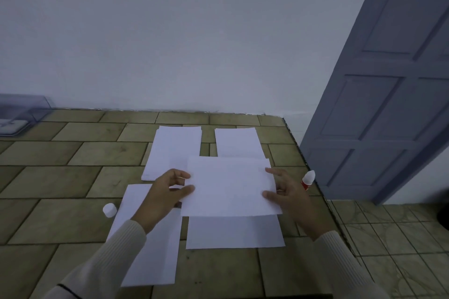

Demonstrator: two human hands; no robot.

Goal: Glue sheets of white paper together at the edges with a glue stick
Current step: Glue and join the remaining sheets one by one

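A white sheet is held just above the tiled table. My left hand pinches its left edge between thumb and fingers. My right hand pinches its right edge the same way. Under the held sheet lies another white sheet, whose near half shows. A long sheet lies to the left beneath my left forearm. Two more piles of paper lie farther back, one on the left and one on the right. The glue stick, red with a white tip, stands uncapped by the table's right edge. Its white cap lies to the left.
A clear plastic box sits at the far left against the white wall. The table's right edge drops to a tiled floor, where a grey-blue panelled door leans or stands.
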